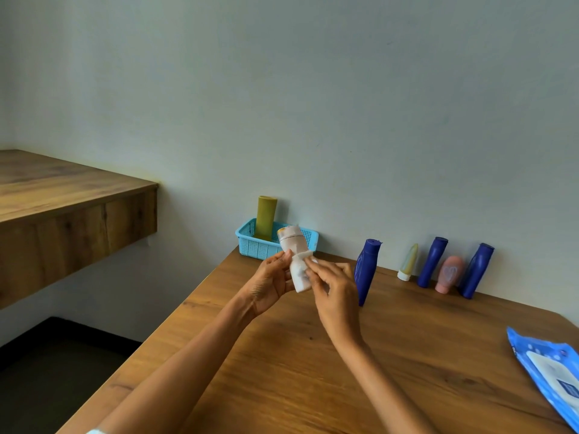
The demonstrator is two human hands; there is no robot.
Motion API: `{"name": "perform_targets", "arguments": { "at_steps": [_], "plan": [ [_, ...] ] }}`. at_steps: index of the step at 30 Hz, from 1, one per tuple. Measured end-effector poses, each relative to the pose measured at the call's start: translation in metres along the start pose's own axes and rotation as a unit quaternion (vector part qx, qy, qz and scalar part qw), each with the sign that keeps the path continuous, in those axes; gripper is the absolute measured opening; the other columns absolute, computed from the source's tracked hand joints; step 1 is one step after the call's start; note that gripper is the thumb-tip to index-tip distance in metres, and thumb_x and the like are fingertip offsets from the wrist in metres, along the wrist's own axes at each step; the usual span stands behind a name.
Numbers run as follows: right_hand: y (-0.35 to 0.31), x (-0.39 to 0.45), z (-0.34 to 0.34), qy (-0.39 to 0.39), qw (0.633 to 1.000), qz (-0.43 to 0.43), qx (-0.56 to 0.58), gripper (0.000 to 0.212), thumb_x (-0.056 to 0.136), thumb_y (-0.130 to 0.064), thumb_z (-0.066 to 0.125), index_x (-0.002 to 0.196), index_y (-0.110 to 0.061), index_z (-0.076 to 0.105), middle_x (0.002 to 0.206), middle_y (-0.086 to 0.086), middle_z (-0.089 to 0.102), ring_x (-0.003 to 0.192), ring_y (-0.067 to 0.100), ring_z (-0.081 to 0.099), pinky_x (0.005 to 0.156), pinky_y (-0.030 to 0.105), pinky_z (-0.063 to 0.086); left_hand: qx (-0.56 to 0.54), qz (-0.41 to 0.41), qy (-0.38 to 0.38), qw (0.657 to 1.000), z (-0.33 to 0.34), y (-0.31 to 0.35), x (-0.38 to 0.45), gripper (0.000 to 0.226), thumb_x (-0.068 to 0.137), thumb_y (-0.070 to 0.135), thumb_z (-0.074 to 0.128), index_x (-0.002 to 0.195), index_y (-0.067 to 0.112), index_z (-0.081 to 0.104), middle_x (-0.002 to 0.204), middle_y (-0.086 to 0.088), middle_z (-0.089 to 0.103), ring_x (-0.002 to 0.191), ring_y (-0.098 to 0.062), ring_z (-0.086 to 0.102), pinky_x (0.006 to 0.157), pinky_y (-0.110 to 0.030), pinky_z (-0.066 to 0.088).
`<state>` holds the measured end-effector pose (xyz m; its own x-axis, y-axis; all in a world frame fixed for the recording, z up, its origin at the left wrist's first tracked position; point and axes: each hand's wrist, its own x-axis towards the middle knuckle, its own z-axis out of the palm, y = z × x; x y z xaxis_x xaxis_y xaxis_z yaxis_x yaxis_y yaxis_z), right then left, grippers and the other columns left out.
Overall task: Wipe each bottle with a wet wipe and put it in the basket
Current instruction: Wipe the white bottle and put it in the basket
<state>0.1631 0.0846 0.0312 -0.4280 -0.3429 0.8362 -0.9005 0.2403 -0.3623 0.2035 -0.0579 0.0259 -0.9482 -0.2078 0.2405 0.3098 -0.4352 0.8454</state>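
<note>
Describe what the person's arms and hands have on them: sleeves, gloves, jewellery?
Both forearms are bare up to the bottom edge of the frame, with no sleeves showing. The left hand and right hand wear no gloves, and no rings, watch or bracelets are visible. A small pale patch at the frame's bottom left cannot be identified.

No readable text, print on wipes pack [551,371] at the surface's right edge too blurred, bottle labels illegible

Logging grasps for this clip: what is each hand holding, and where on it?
Left hand holds the white bottle at its lower body; right hand presses the wet wipe wrapped round that part.
</note>
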Motion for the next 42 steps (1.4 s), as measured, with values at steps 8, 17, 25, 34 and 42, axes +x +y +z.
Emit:
{"name": "perform_targets", "arguments": {
  "at_steps": [8,17,25,34,42],
  "plan": [
    [0.01,0.003,-0.004,-0.01,1.0,0.015,0.02,0.027,0.082,-0.014,0.067,0.109,-0.008,0.068,0.103,0.003,0.069,0.09,0.01,0.052,0.072,0.018,0.049,0.025,-0.018,-0.021,0.999,0.001,-0.006,-0.005,0.083,0.051,0.05,0.088,0.116,0.007,0.059,0.103,-0.01,0.07,0.091,-0.02,0.068,0.079,-0.037,0.057],
    [0.008,-0.005,-0.003,-0.056,0.997,-0.031,0.033,0.03,0.083,-0.015,0.067,0.113,-0.011,0.066,0.102,-0.001,0.066,0.09,0.008,0.052,0.073,0.017,0.052,0.047,-0.02,-0.023,0.998,-0.006,0.003,-0.008,0.081,0.051,0.05,0.087,0.115,0.007,0.059,0.101,-0.008,0.07,0.088,-0.018,0.068,0.074,-0.033,0.056],
    [-0.002,0.011,0.007,-0.01,0.994,0.052,0.096,0.031,0.087,-0.014,0.063,0.117,-0.01,0.063,0.108,-0.002,0.061,0.097,0.005,0.055,0.078,0.01,0.046,0.074,-0.035,-0.033,0.996,-0.001,0.002,-0.009,0.077,0.053,0.053,0.085,0.113,0.01,0.061,0.102,-0.008,0.069,0.092,-0.018,0.067,0.077,-0.034,0.056],
    [0.004,0.019,0.007,-0.003,0.995,0.073,0.065,0.028,0.087,-0.017,0.064,0.114,-0.012,0.065,0.108,0.006,0.065,0.092,0.007,0.055,0.074,0.021,0.05,0.14,-0.06,-0.034,0.988,-0.005,0.004,-0.016,0.075,0.054,0.056,0.083,0.111,0.013,0.06,0.099,-0.003,0.071,0.092,-0.016,0.068,0.077,-0.031,0.056],
    [0.003,0.007,0.01,-0.055,0.993,0.038,0.093,0.027,0.086,-0.017,0.064,0.114,-0.014,0.066,0.108,0.005,0.061,0.1,0.014,0.059,0.076,0.016,0.05,0.153,-0.062,-0.014,0.986,-0.008,0.005,-0.02,0.028,0.085,0.031,0.052,0.106,0.016,0.061,0.093,0.001,0.072,0.086,-0.014,0.068,0.077,-0.03,0.056]
  ]
}}
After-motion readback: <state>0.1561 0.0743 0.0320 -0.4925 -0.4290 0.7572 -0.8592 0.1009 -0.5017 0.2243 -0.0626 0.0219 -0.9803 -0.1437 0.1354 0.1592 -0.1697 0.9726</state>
